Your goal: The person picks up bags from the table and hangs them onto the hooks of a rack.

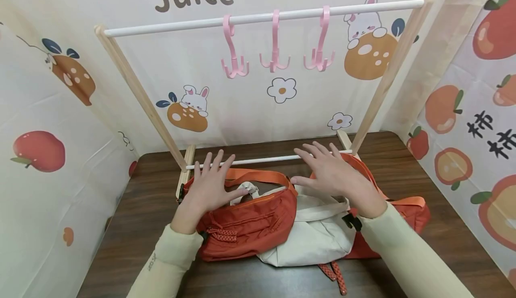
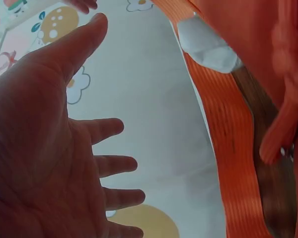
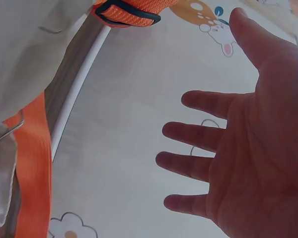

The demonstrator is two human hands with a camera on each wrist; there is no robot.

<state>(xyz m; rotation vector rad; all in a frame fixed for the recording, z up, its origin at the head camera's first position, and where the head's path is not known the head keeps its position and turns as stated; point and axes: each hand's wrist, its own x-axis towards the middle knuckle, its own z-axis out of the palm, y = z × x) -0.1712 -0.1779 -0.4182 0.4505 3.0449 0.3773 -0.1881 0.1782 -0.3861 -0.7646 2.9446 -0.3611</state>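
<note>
two hands held above three soft sling bags on a dark wood-grain table (image 1: 133, 226). the left hand (image 1: 209, 190) is raised over the left end of the rust-red sling bag (image 1: 254, 226); its fingers are straight and spread, the thumb held out to the side, and it grips nothing. the right hand (image 1: 332, 172) is likewise extended — fingers apart, thumb pointing inward, palm bare in the right wrist view — above the off-white sling bag (image 1: 318, 242) and near the second red sling bag (image 1: 411, 215).

the three bags lie side by side and overlap: the rust-red one covers the left edge of the off-white one, which in turn lies partly over the second red one. an orange webbing strap (image 1: 258, 175) arches along the back of the rust-red bag, and braided zip pulls (image 1: 223, 234) rest on its front. a black buckle (image 1: 352, 222) sits at the right side of the off-white bag, just below the right wrist.

behind the bags stands a rack with slanted wooden uprights (image 1: 141, 96) and a white top rod (image 1: 173, 28); a left pink hook (image 1: 234, 68), a middle pink hook (image 1: 275, 60) and a right pink hook (image 1: 320, 60) — each multi-pronged — hang from the rod. a printed fabric backdrop (image 1: 246, 114) with rabbits, fruit and flowers closes the scene.
</note>
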